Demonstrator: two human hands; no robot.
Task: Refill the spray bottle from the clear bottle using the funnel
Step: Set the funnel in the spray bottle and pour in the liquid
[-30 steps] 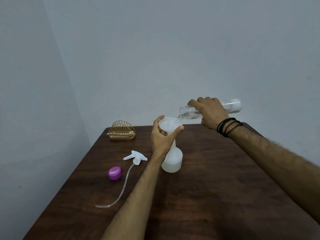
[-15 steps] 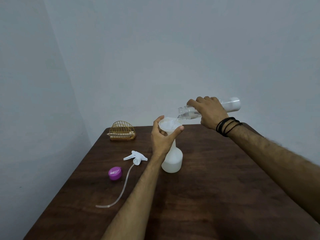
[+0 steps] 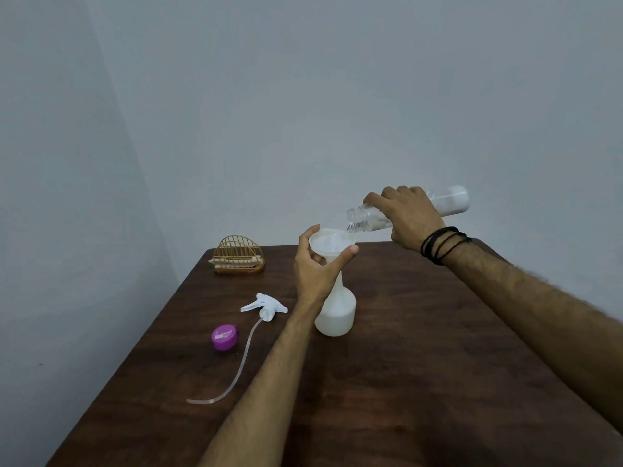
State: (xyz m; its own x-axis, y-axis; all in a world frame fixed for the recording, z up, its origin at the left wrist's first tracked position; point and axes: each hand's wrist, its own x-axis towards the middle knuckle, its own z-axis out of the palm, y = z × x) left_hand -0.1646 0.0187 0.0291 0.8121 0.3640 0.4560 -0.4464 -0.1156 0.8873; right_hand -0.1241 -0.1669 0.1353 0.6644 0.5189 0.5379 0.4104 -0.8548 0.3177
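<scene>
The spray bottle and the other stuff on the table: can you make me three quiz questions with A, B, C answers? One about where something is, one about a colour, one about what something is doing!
1. Where does the spray nozzle lie?
A. On the table, left of the spray bottle
B. Screwed on the spray bottle
C. Inside the wire holder

2. What colour is the round cap on the table?
A. Green
B. Purple
C. Black

3. How is the clear bottle held?
A. Standing upright on the table
B. Lying flat with its cap on
C. Tipped, with its open mouth over the funnel

Answers:
1. A: it lies loose with its tube, beside the spray bottle.
2. B: the cap is plainly purple.
3. C: the right hand tips it toward the funnel, which the left hand steadies.
</scene>
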